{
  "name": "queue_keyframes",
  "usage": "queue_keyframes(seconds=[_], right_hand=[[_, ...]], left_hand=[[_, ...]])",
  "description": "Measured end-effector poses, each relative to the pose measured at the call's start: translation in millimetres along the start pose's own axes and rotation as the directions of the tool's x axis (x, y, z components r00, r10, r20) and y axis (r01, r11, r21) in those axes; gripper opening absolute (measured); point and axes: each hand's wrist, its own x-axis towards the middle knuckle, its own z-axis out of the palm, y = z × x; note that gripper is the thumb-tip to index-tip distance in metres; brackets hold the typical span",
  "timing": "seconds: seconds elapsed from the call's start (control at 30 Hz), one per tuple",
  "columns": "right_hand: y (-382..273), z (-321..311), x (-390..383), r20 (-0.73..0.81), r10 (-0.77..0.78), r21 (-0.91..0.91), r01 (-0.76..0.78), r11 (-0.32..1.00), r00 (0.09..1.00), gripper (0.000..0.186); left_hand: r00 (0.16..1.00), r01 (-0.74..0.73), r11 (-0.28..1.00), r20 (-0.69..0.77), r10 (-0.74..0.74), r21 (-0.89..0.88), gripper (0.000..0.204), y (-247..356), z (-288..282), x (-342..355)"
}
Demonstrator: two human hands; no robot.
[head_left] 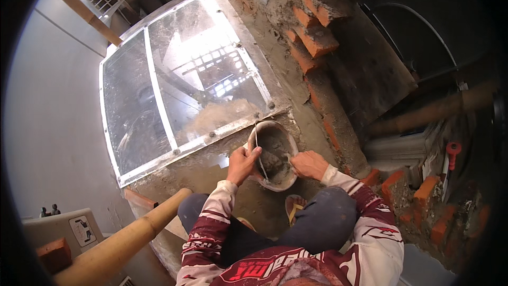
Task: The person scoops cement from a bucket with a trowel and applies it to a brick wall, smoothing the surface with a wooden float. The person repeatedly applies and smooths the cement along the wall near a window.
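A rough building site seen from above: the person squats on a narrow concrete ledge [222, 172] smeared with grey mortar, high over a pale floor far below on the left. On that ledge, right in front of the knees, sits a bucket [272, 153], round, pale-rimmed and part full of wet grey mortar. The left hand [242, 163] is closed in a grip on the bucket's near left rim, where a thin wire handle [257, 148] stands up just beside the fingers. The right hand [308, 164] reaches into the bucket from the right with its fingers curled down in the mortar; whether its grip holds a tool there cannot be told, since the fingertips are hidden. Both sleeves are dark red and white, and a sandal [294, 205] shows between the knees just under the bucket. Behind the bucket and touching the ledge's far edge lies a metal-framed clear panel [174, 79], dusty, with a heap of dried mortar on its near side and bolts along the frame. To the right rises a raw brick wall [317, 37] with orange bricks set in thick mortar, and loose bricks [426, 190] lie lower right near a red valve [452, 151]. A wooden pole [121, 241] crosses the lower left corner, beside the left knee.
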Motion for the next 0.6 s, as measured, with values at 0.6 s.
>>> queue_keyframes(seconds=[0.6], right_hand=[[19.3, 44.2, -17.7, -0.231, -0.253, -0.283, 0.184, 0.941, 0.939, 0.027]], left_hand=[[0.998, -0.044, 0.996, 0.047, 0.040, 0.082, 0.061, -7.6, -25.0, 5.6]])
